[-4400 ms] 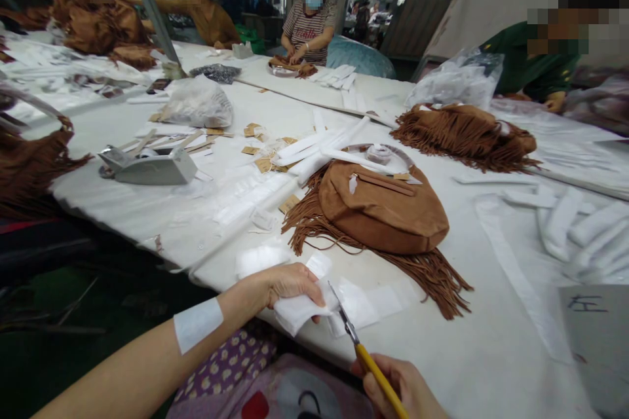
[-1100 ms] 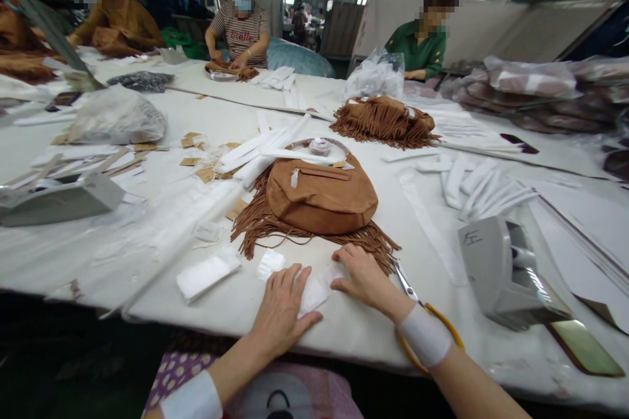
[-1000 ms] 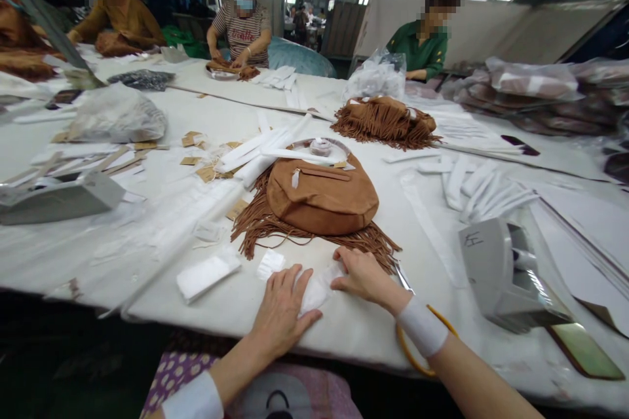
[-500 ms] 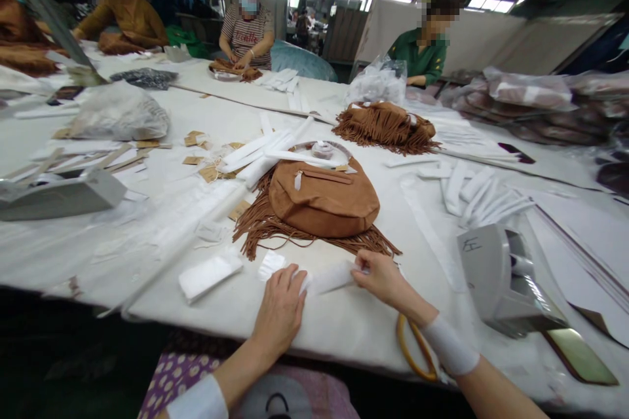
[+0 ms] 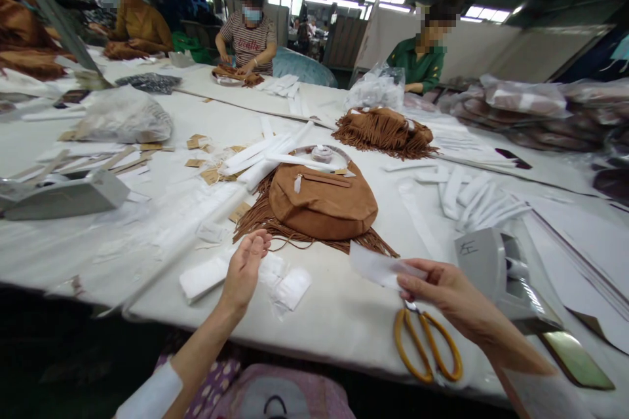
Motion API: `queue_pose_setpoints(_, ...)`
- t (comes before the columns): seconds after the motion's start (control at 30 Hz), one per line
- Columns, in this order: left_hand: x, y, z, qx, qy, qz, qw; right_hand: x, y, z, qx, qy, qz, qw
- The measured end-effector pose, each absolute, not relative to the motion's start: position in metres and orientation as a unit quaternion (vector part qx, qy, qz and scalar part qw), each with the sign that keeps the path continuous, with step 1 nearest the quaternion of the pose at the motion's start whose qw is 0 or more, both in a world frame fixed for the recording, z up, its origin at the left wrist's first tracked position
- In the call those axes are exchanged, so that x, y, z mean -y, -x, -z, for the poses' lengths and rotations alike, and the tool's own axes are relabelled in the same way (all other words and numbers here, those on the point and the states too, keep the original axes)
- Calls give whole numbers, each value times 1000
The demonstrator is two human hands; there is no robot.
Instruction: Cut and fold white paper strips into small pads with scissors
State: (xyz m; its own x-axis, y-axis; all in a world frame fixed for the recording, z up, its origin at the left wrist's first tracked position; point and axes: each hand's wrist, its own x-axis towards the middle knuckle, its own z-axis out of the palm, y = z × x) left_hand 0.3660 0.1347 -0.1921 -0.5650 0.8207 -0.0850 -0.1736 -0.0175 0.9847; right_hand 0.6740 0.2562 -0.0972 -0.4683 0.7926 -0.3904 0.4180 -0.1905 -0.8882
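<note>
A thin, translucent white strip of paper [image 5: 376,266] is pinched between the thumb and fingers of my right hand [image 5: 437,285], lifted a little off the table. My left hand [image 5: 247,268] is raised at the near side, fingers loosely stretched with nothing seen in them. Close by it lie a folded white stack of tissue [image 5: 204,279] and small white sheets [image 5: 291,289]. Beyond both hands rests a brown fringed bag [image 5: 322,203] with a zip pocket facing up. Scissors with yellow handles [image 5: 427,347] lie below my right hand.
Grey tape dispensers stand at right [image 5: 491,275] and left [image 5: 69,193]. A phone [image 5: 577,359] lies near the right edge. White rolled strips [image 5: 476,193], paper tags [image 5: 196,142] and another fringed bag [image 5: 386,131] lie farther back. Several people work across the table.
My right hand has lifted the white strip and moved right with it. My left hand has let go and drawn left, uncovering small white sheets. The scissors show more fully.
</note>
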Motion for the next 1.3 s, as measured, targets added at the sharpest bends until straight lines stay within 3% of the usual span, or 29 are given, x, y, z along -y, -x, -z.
queue_pose_setpoints(0.17, -157, -363, 169, -470, -255, -616, 578, -236, -659, 78, 601, 409, -684, 59)
queue_pose_setpoints(0.3, -164, -375, 162, -315, -280, -422, 803, -228, -645, 76, 587, 363, -723, 23)
queue_pose_setpoints(0.43, -157, -391, 167, -189, -278, -281, 899, -225, -639, 89, 601, 356, -715, -8)
queue_pose_setpoints(0.53, -151, -397, 168, -136, -287, -207, 925, -225, -636, 102, 615, 348, -707, -41)
queue_pose_setpoints(0.67, -142, -401, 174, -199, -311, -161, 915, -228, -628, 113, 649, 354, -672, -46)
queue_pose_setpoints(0.8, -131, -401, 190, -299, -276, -230, 884, -241, -631, 123, 640, 425, -632, 100)
queue_pose_setpoints(0.97, -120, -402, 206, -330, -216, -288, 873, -235, -652, 147, 483, 562, -610, 281)
queue_pose_setpoints(1.03, -119, -402, 207, -342, -201, -307, 865, -214, -656, 159, 437, 586, -626, 272)
queue_pose_setpoints(1.2, -116, -407, 203, -340, -185, -288, 876, -150, -635, 185, 372, 530, -746, 154)
queue_pose_setpoints(1.3, -111, -410, 202, -330, -199, -251, 888, -139, -615, 192, 360, 499, -763, 195)
